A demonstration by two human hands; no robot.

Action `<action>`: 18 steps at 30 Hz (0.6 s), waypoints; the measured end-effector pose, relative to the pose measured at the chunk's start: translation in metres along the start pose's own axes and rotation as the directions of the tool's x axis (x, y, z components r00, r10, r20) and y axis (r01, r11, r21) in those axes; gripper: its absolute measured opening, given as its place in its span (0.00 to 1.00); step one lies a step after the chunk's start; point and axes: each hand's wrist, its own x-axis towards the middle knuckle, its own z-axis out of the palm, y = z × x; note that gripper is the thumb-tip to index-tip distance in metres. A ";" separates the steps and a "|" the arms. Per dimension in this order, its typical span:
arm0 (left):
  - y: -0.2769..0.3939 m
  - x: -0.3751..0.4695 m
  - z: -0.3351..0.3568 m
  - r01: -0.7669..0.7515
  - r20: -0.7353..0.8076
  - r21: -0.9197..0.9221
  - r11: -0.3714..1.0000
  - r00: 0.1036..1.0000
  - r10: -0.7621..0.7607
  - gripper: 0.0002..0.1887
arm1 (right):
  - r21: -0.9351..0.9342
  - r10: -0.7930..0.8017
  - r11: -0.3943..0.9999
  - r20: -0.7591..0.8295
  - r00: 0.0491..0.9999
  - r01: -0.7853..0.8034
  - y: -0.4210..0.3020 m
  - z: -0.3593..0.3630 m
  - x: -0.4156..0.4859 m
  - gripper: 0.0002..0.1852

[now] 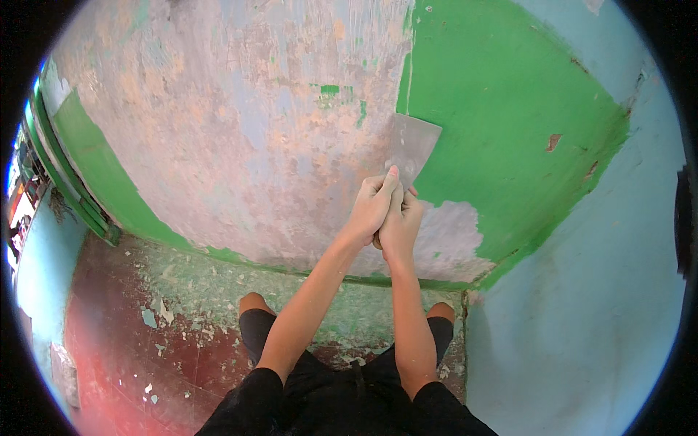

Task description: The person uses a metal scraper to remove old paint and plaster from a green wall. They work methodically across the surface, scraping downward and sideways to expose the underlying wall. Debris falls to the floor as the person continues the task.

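Note:
Both my hands grip one wide metal scraper blade point(419, 143), a putty or taping knife. My left hand point(373, 207) wraps its lower end, with the thumb pointing up along the blade. Close against it, my right hand point(403, 220) holds the same tool; the handle is mostly hidden by the fingers. The blade lies at a tilt on the wall, its top edge at the border between green paint point(501, 125) and a scraped, mottled pinkish-grey area point(245, 147). Small green remnants point(330, 91) show inside the scraped area.
Paint flakes point(166, 312) litter the red floor point(109, 305) and lie thickly along the wall's foot. A light-blue wall point(572, 327) meets the green one in a corner at right. Green door-frame trim point(71, 180) and an opening stand at far left.

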 end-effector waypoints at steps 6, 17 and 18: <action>0.001 -0.008 0.002 0.215 -0.113 0.081 0.973 0.972 -0.206 0.26 | 0.036 0.070 0.997 -0.028 0.997 -0.069 -0.002 0.003 -0.009 0.25; 0.003 -0.011 0.008 0.112 -0.056 0.069 0.991 0.993 -0.108 0.26 | -0.081 0.118 0.989 -0.032 0.992 -0.121 -0.006 -0.004 -0.013 0.24; 0.000 -0.012 0.008 0.163 -0.065 0.066 0.984 0.985 -0.159 0.26 | -0.039 0.005 0.999 -0.010 1.000 -0.005 -0.005 -0.006 -0.013 0.24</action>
